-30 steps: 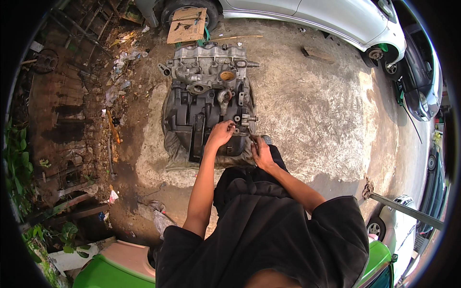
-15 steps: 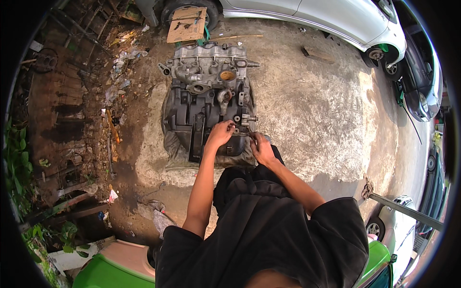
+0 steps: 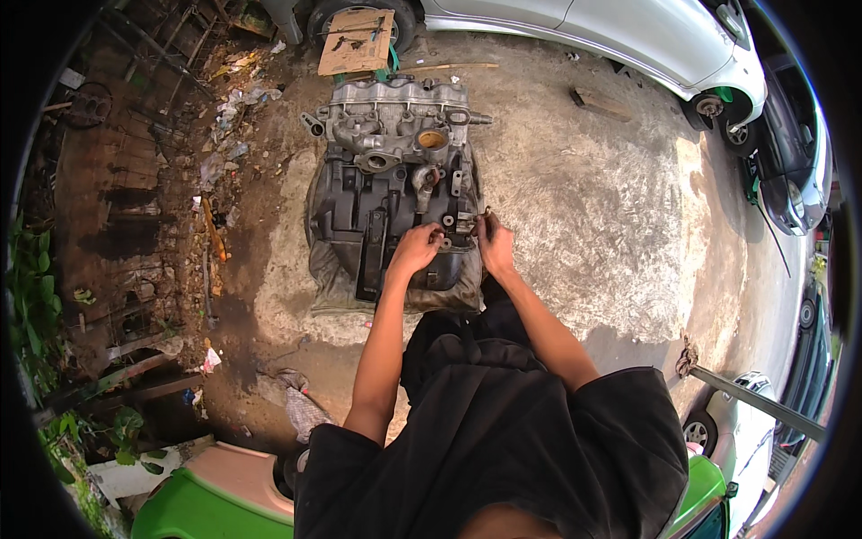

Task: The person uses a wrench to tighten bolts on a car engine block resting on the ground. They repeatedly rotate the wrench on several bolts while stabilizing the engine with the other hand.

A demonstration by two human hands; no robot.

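Observation:
A dirty engine (image 3: 395, 166) lies in front of me, its upper end bare metal and its lower end black. My left hand (image 3: 417, 249) rests over the black part, fingertips closed beside a small round metal fitting (image 3: 448, 221); what they grip is hidden. To its right, my right hand (image 3: 495, 244) is at the engine's right edge, next to a small metal bracket (image 3: 464, 226). Its thumb and fingers are pinched together around something small and dark that I cannot make out. A rusty elbow pipe (image 3: 426, 186) sits just beyond both hands.
Under the engine a dark, grimy sheet (image 3: 337, 292) covers some of the concrete. A piece of cardboard (image 3: 356, 42) leans by a wheel of the silver car (image 3: 593, 36) at the far side. A wood block (image 3: 602, 103) lies far right; litter (image 3: 235, 108) lines the left.
My right hand has moved away from me, from the engine's near right corner up to the small bracket. My left hand has stayed at nearly the same spot on the engine.

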